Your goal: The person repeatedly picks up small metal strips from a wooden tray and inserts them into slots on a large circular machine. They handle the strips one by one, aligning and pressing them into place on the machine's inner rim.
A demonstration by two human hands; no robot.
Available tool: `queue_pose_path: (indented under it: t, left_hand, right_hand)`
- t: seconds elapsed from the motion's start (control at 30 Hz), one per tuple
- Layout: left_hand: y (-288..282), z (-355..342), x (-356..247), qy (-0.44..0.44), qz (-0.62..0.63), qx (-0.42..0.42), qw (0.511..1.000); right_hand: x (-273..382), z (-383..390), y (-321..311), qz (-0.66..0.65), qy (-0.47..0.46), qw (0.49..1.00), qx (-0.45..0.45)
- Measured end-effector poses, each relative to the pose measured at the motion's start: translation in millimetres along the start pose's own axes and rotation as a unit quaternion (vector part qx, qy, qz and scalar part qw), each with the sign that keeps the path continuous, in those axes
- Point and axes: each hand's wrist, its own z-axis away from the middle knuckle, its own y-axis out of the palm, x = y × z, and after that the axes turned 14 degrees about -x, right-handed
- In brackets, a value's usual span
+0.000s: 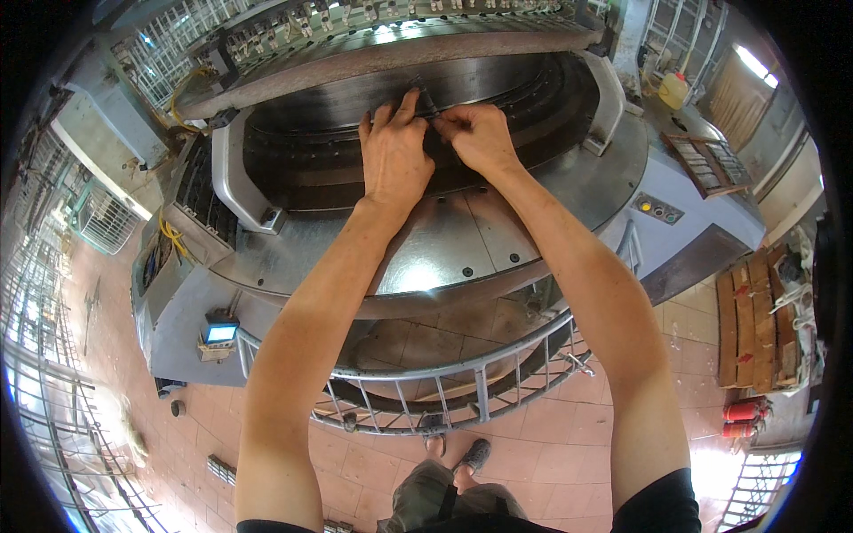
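Hands [396,158] [481,140] inside machine [425,253], lit screen [221,333], unreadable

The person is wearing a black top: its right sleeve [662,508] is showing near five o'clock, its left sleeve [275,525] only as a dark edge near seven. Both sleeves are stopping short, leaving the arms [622,329] bare down to the left hand [397,153] and right hand [482,138] toward twelve. At six o'clock, loose grey-green legwear [422,494] is hanging in soft folds. Just above it, dark footwear is covering the feet: a rounded right shoe [477,454] and a partly hidden left shoe [434,424].
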Motion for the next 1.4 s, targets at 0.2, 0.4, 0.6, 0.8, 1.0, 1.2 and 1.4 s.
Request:
queue_pose_path:
  t: [0.2, 0.4, 0.6, 0.8, 1.0, 1.2, 1.4]
  left_hand:
    - [1.2, 0.5, 0.9, -0.022, 0.008, 0.035, 0.999]
    - [2.2, 0.8, 1.8, -0.019, 0.006, 0.039, 0.999]
    - [1.8, 1.0, 2.2, -0.019, 0.008, 0.042, 0.999]
    - [0.7, 0.7, 1.3, -0.019, 0.003, 0.05, 0.999]
    - [0.6, 0.6, 1.1, -0.018, -0.003, 0.058, 0.998]
    - [-0.2, 0.6, -0.1, -0.022, -0.005, 0.06, 0.998]
    - [-1.2, 0.8, -1.0, -0.009, -0.016, 0.036, 0.999]
  right_hand:
    - [-1.9, -1.7, 0.9, 0.009, 0.003, 1.0, 0.006]
    - [0.3, -0.7, -0.3, 0.011, 0.0, 1.0, 0.002]
    - [2.6, -0.3, -1.5, 0.016, -0.006, 1.0, 0.007]
    - [2.6, 0.3, -1.4, 0.014, 0.002, 1.0, 0.004]
    - [2.5, 0.5, -1.1, 0.016, -0.002, 1.0, 0.0]
    - [3.4, 1.1, -1.8, 0.019, -0.001, 1.0, 0.001]
    - [3.7, 0.6, -1.3, 0.024, 0.003, 1.0, 0.001]
